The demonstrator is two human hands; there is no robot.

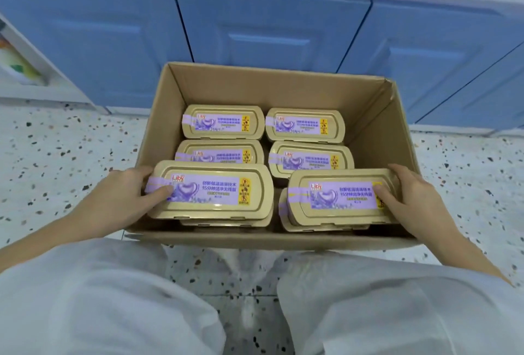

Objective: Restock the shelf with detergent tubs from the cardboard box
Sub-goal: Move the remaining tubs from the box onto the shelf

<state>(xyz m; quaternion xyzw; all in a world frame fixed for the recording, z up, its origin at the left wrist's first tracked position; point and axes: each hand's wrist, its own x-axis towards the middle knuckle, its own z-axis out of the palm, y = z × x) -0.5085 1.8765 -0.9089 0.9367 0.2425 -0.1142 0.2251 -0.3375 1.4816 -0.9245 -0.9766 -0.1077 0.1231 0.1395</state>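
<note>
Knees (113,298) nearest; cardboard box (283,85) on floor (56,156) beyond. Left hand (124,198) grip curled on near-left detergent tub (212,193), right hand (411,196) on near-right tub (340,198), both atop others. Pickup step, judged; next, lift both clear.

one wide-angle camera, worn on the person's head, looks forward and steeply down over white-clad knees (99,298) into an open cardboard box (377,127) on the speckled floor (71,142), near enough to read a detergent tub (215,193) label. left hand (124,198) and right hand (411,198) enter from the near edge; blue cabinet doors (269,28) bow across the far side.
</note>
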